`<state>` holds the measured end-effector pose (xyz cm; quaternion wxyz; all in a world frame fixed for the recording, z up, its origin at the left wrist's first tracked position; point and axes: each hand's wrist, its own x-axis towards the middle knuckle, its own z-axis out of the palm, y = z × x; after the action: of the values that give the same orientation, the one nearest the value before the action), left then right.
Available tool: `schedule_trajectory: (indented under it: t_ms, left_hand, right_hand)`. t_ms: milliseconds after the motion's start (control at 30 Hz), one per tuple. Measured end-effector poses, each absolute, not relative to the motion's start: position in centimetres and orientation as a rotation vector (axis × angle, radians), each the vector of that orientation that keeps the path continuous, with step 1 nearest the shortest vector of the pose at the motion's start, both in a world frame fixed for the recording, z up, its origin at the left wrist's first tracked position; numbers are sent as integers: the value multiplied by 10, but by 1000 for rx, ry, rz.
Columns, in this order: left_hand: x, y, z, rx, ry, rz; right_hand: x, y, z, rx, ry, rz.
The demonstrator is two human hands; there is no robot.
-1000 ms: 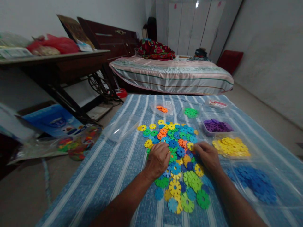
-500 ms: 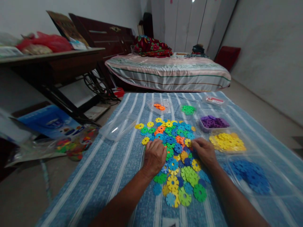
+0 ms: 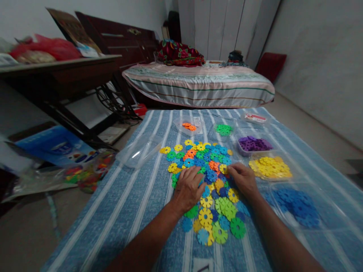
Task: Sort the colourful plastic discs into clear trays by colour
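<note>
A loose heap of notched plastic discs (image 3: pixel 205 217) in yellow, blue, green and orange covers the middle of the table. My left hand (image 3: pixel 188 187) rests palm down on the heap's left side, its fingers apart and touching the discs; what lies under the palm is hidden. At the heap's right edge, my right hand (image 3: pixel 242 179) is closed, with thumb and forefinger together at the rim of a yellow notched disc (image 3: pixel 223 169). Its other fingers curl under, out of sight.
Clear tubs hold sorted discs: orange (image 3: pixel 189 127), green (image 3: pixel 224 130), purple (image 3: pixel 254 144), yellow (image 3: pixel 269 167) and blue (image 3: pixel 297 206). A transparent lid or tray (image 3: pixel 138 153) lies at left. A striped cloth (image 3: pixel 119 211) covers the table; a bed (image 3: pixel 198 85) stands beyond.
My left hand has shifted slightly right over the heap, and its fingers have spread from a more bunched shape. My right hand stays at the yellow disc. The view has moved a little.
</note>
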<state>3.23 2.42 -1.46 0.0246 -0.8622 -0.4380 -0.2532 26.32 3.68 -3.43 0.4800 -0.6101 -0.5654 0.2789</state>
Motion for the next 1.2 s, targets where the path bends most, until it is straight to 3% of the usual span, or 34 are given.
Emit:
schedule_trajectory:
  t_ms: [667, 1200]
  left_hand:
    - [21, 38, -17, -2515, -1337, -1186]
    - [18, 40, -10, -2562, -1658, -1430]
  right_hand:
    - [264, 37, -35, -1473, -1390, 654]
    - [264, 37, -35, -1471, -1391, 657]
